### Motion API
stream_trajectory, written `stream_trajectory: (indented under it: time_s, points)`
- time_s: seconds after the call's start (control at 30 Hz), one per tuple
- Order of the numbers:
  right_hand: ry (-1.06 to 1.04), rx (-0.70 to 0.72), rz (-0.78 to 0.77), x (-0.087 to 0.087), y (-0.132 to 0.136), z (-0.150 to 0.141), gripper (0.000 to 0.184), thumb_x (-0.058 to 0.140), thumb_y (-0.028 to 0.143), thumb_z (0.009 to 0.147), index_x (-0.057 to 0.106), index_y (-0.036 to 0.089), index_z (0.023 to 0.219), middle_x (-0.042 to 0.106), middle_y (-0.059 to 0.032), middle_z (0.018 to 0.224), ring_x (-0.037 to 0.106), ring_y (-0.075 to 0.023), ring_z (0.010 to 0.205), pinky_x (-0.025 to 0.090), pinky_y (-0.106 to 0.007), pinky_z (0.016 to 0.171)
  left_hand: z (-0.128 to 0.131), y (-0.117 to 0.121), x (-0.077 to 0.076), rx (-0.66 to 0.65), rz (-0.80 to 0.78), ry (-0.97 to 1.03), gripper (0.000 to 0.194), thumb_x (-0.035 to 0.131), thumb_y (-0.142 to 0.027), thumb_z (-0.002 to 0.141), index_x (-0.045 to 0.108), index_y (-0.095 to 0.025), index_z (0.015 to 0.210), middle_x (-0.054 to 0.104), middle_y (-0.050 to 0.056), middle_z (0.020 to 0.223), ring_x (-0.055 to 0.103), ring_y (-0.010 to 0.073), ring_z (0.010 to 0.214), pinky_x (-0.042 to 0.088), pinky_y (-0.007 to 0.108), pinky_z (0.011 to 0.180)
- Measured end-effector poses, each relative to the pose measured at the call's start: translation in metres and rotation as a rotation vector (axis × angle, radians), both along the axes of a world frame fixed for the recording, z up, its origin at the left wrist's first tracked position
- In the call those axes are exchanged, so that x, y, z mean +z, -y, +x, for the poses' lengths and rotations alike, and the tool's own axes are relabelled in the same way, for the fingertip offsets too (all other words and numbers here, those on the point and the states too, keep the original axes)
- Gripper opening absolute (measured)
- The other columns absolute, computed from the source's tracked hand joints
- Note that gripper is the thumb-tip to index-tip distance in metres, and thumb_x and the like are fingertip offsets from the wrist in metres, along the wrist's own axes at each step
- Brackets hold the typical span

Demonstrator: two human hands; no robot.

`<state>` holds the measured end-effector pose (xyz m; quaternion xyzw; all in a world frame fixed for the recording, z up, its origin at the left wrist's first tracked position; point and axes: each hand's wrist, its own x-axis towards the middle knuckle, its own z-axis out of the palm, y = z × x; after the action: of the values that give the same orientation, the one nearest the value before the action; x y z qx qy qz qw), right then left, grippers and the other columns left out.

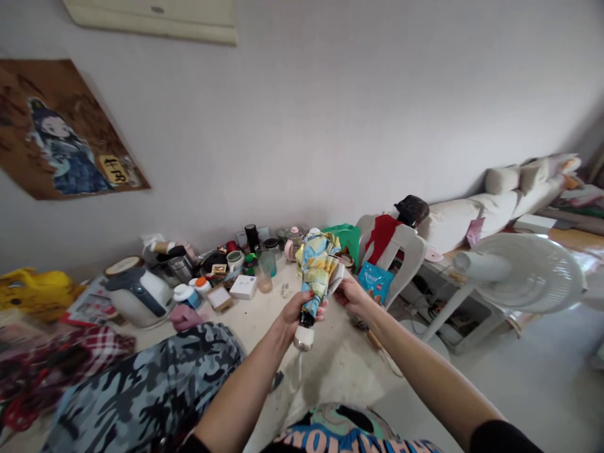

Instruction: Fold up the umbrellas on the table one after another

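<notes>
A folding umbrella (315,267) with yellow, blue and white fabric is held up over the table, its canopy loosely bunched and pointing away from me. Its white handle end (303,338) points back toward me, with a thin strap hanging below. My left hand (302,313) is wrapped around the fabric just above the handle. On the right side of the canopy, my right hand (348,290) is closed on a pale flap of the umbrella's fabric. The exact grip of the right fingertips is partly hidden.
The cream table (268,321) carries an electric kettle (139,296), a white box (243,287), bottles and cups at the left and back. Camouflage cloth (155,377) lies front left. At right stand a white chair (406,258), a blue packet (375,281) and a fan (523,274).
</notes>
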<state>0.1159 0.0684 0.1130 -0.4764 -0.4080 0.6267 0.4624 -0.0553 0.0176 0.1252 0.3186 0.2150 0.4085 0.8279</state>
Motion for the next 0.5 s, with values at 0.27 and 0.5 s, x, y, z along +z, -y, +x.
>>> stream_trajectory:
  time_s: [0.27,0.5]
  points:
    - [-0.134,0.029,-0.044,0.008,0.039,-0.011,0.036,0.071,0.040,0.053,0.042,0.020,0.062,0.041,0.0065,0.051,0.028,-0.0036,0.041,0.014,-0.015,0.037,0.002,0.020,-0.017,0.051,0.007,0.112,0.048,0.085,-0.040,0.052,0.058,-0.010,0.078,0.054,0.002,0.067,0.044,0.0065,0.051,0.031,0.020,0.047]
    - [0.112,-0.206,0.213,0.028,0.056,-0.011,0.029,0.069,0.034,0.067,0.057,0.019,0.089,0.053,0.0017,0.071,0.041,-0.0082,0.052,0.033,-0.018,0.042,0.004,0.023,-0.009,0.411,0.123,-0.201,0.046,0.088,-0.032,0.047,0.064,-0.010,0.079,0.064,0.003,0.066,0.053,0.0089,0.052,0.042,0.021,0.050]
